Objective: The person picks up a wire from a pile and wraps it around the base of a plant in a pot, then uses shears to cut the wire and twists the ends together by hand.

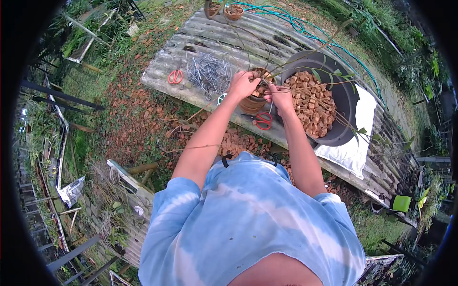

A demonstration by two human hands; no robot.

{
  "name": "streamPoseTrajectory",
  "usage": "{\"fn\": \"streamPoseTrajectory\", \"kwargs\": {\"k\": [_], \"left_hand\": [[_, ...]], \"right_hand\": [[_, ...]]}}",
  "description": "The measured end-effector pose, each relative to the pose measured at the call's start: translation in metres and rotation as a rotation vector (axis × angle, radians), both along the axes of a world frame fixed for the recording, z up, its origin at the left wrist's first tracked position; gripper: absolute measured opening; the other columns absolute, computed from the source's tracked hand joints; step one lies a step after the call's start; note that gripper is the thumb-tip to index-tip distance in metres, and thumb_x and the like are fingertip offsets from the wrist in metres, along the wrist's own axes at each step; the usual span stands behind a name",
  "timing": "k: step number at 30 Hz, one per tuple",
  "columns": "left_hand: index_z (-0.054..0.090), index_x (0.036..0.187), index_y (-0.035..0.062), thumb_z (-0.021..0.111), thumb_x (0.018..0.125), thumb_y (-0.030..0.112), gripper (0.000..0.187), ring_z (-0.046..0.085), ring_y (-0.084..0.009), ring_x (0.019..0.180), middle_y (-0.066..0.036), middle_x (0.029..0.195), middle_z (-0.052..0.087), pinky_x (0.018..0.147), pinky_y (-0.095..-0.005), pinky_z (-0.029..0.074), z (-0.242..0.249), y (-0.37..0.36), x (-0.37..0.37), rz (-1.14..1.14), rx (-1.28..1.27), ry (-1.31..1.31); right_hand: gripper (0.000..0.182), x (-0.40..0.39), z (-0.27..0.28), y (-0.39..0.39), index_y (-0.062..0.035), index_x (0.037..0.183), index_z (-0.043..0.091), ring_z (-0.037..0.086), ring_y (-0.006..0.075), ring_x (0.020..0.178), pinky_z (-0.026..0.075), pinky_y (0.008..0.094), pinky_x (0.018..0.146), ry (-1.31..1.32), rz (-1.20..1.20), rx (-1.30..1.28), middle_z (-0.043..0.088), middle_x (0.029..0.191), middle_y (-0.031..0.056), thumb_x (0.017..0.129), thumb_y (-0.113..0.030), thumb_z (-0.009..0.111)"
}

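A ribbed clay pot (252, 105) stands near the front edge of the corrugated sheet, with brown chunks inside and a long-stemmed plant (286, 62) rising out of it. Over the pot's left rim, my left hand (243, 86) has its fingers closed around the base of the stems. My right hand (281, 98) is at the right rim, thumb and fingers pinched together; what lies in the pinch is too small to make out. Just below the pot lie red-handled scissors (263, 121). Left of my left hand is a tangled heap of metal wire pieces (208, 74).
A large dark tub (346, 102) holds brown cube-shaped chunks (312, 102), with a white sack (350, 155) beside it. Another red-handled pair of scissors (175, 76) lies at left. A green hose (305, 28) and small pot (234, 12) are behind. Stems stretch over the tub.
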State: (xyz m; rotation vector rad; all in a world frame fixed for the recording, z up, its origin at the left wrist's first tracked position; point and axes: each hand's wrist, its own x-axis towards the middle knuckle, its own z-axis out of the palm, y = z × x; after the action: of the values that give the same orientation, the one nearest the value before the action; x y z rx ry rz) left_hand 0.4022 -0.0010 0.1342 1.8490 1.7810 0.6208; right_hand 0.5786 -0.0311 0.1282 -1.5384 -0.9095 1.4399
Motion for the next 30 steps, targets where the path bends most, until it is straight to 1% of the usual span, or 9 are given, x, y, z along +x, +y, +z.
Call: {"fn": "streamPoseTrajectory", "kwargs": {"k": [2, 5, 9, 11, 15, 20, 23, 27, 30], "left_hand": [[0.072, 0.123, 0.0059, 0.069, 0.089, 0.049, 0.055, 0.057, -0.0349, 0.129, -0.015, 0.134, 0.066, 0.11, -0.0431, 0.044, -0.013, 0.003, 0.004, 0.047, 0.081, 0.017], [0.073, 0.121, 0.006, 0.07, 0.088, 0.045, 0.051, 0.061, -0.0331, 0.126, -0.016, 0.132, 0.067, 0.108, -0.0416, 0.046, -0.009, 0.006, 0.003, 0.021, 0.046, -0.027], [0.076, 0.114, 0.0069, 0.07, 0.088, 0.041, 0.043, 0.067, -0.0326, 0.115, -0.016, 0.12, 0.072, 0.103, -0.0406, 0.05, -0.016, 0.011, 0.002, 0.032, 0.077, -0.114], [0.077, 0.11, 0.007, 0.071, 0.087, 0.039, 0.039, 0.069, -0.0336, 0.109, -0.016, 0.113, 0.074, 0.1, -0.0417, 0.052, -0.021, 0.008, 0.006, 0.074, 0.179, -0.091], [0.077, 0.111, 0.0081, 0.071, 0.088, 0.038, 0.038, 0.068, -0.0339, 0.111, -0.018, 0.116, 0.073, 0.1, -0.0425, 0.051, -0.024, 0.013, 0.001, 0.013, 0.106, -0.124], [0.076, 0.116, 0.0094, 0.07, 0.089, 0.038, 0.04, 0.063, -0.0348, 0.12, -0.02, 0.128, 0.068, 0.105, -0.0421, 0.048, -0.011, 0.007, 0.003, 0.042, 0.059, -0.086], [0.076, 0.115, 0.0088, 0.07, 0.089, 0.038, 0.039, 0.064, -0.0352, 0.118, -0.014, 0.124, 0.07, 0.105, -0.0408, 0.048, -0.008, 0.003, 0.004, 0.04, 0.085, -0.076], [0.075, 0.116, 0.011, 0.069, 0.09, 0.037, 0.037, 0.066, -0.0326, 0.114, -0.012, 0.12, 0.073, 0.103, -0.0402, 0.049, -0.038, 0.017, 0.003, 0.048, 0.034, -0.1], [0.075, 0.116, 0.0113, 0.069, 0.091, 0.037, 0.037, 0.067, -0.0307, 0.113, -0.012, 0.12, 0.073, 0.102, -0.0411, 0.05, -0.057, 0.028, 0.0, 0.005, 0.08, -0.092]], "right_hand": [[0.028, 0.001, 0.002, 0.002, 0.0015, 0.109, 0.068, 0.067, 0.0116, 0.064, 0.054, 0.0239, 0.055, 0.032, 0.002, -0.016, 0.072, 0.086, 0.0075, 0.103, -0.025, 0.064], [0.029, 0.009, -0.004, 0.004, 0.005, 0.107, 0.067, 0.068, 0.0131, 0.064, 0.054, 0.0266, 0.056, -0.033, 0.084, 0.057, 0.072, 0.086, 0.0085, 0.103, -0.023, 0.063], [0.03, 0.023, -0.001, 0.001, 0.0046, 0.109, 0.065, 0.068, 0.0121, 0.066, 0.054, 0.0243, 0.059, 0.047, 0.162, -0.006, 0.073, 0.087, 0.0076, 0.1, -0.024, 0.068], [0.03, 0.024, 0.001, -0.008, 0.0046, 0.111, 0.064, 0.069, 0.0123, 0.069, 0.055, 0.0242, 0.061, 0.039, 0.154, 0.051, 0.073, 0.088, 0.0086, 0.1, -0.023, 0.068], [0.03, 0.019, 0.016, -0.028, 0.004, 0.116, 0.061, 0.073, 0.0139, 0.082, 0.055, 0.0238, 0.068, -0.008, 0.12, 0.207, 0.074, 0.096, 0.0113, 0.102, -0.022, 0.066], [0.018, 0.006, 0.001, -0.046, 0.0023, 0.116, 0.056, 0.071, 0.0142, 0.095, 0.055, 0.0243, 0.078, 0.212, -0.064, 0.347, 0.072, 0.109, 0.0133, 0.107, -0.013, 0.055], [0.015, -0.007, -0.007, -0.049, 0.0011, 0.113, 0.053, 0.072, 0.0162, 0.097, 0.056, 0.025, 0.079, 0.27, -0.241, 0.501, 0.071, 0.109, 0.0135, 0.107, -0.013, 0.054], [0.015, -0.023, 0.008, -0.049, 0.0038, 0.112, 0.053, 0.073, 0.0182, 0.098, 0.058, 0.0281, 0.085, 0.211, -0.372, 0.618, 0.071, 0.109, 0.0167, 0.106, -0.01, 0.055], [0.015, -0.025, 0.0, -0.04, 0.0053, 0.11, 0.055, 0.074, 0.0185, 0.094, 0.06, 0.0296, 0.082, 0.06, -0.349, 0.573, 0.072, 0.105, 0.0174, 0.105, -0.009, 0.056]]}}
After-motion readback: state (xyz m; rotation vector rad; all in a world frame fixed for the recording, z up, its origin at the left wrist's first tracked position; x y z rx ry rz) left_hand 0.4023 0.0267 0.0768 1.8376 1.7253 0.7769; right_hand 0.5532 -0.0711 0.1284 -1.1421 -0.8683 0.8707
